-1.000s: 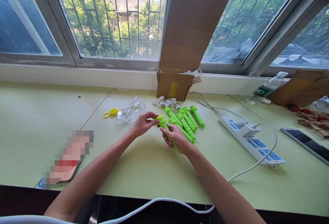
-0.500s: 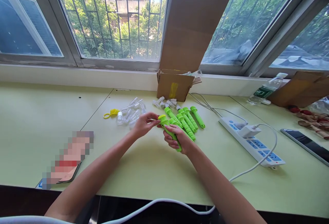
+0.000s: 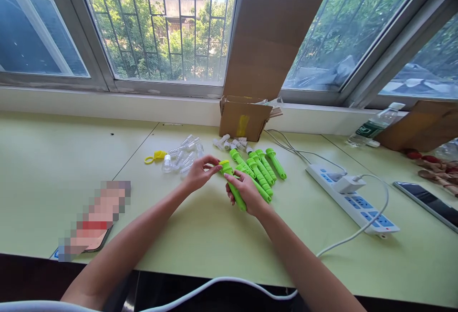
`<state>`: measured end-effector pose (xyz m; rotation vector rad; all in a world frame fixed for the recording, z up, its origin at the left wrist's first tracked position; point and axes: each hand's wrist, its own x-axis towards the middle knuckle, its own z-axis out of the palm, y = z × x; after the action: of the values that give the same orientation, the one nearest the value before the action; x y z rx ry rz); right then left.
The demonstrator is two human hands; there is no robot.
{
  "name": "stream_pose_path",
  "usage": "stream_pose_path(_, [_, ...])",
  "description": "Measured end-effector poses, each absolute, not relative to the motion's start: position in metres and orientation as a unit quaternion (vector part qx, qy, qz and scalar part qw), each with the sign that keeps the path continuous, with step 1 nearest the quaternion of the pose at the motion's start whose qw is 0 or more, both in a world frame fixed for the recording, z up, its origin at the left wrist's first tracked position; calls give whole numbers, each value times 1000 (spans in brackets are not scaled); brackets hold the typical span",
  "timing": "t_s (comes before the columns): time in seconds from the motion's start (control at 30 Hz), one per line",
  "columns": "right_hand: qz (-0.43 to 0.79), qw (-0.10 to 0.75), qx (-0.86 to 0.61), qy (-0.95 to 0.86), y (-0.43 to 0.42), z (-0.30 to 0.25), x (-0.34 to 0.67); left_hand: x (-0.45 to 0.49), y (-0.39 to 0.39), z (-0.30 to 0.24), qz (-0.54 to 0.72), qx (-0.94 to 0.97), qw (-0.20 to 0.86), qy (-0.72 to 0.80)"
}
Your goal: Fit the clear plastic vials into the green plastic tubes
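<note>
My right hand (image 3: 247, 192) is closed around a bright green plastic tube with a flared, ridged top (image 3: 236, 193). The tube is tilted, its lower end toward me. On its upper end sits a yellow cap (image 3: 224, 163), which my left hand (image 3: 202, 172) pinches at the edge between thumb and fingertips. Just beyond my right hand lie several more green tubes (image 3: 263, 171), some partly hidden by it. Past my left hand there is a loose pile of clear plastic tubes (image 3: 186, 159). Left of that pile rests a yellow cap with a ring (image 3: 155, 157).
Small white and clear pieces (image 3: 231, 144) lie before an open cardboard box (image 3: 245, 119) at the sill. A power strip (image 3: 352, 202) with cables is to the right, near a dark phone (image 3: 427, 204) and a water bottle (image 3: 375, 126). Another phone (image 3: 98, 221) lies at left.
My right hand has shifted its grip, with its fingers now tucked behind the green tube. The tube's lower end has swung slightly left. My left hand stays at the yellow cap.
</note>
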<state>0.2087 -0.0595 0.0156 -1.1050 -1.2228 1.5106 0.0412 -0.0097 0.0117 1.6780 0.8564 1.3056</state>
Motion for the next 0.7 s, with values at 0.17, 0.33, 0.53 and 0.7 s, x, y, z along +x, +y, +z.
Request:
stream_pose_path(0.17, [531,442,-465,-554,-59,11,208,39,-7,10,514,675,394,355])
stream_pose_path(0.33, [513,431,-461,-581,-58,8,209,37,-7,12,509,682,384,359])
stream_pose_path(0.53, [557,448,-419,-560,-59,12,212,39,-10,13,494,701,390,336])
stream_pose_path(0.7, [605,450,-399,-521,-59,15,215,43,-10,10,501,698,393,329])
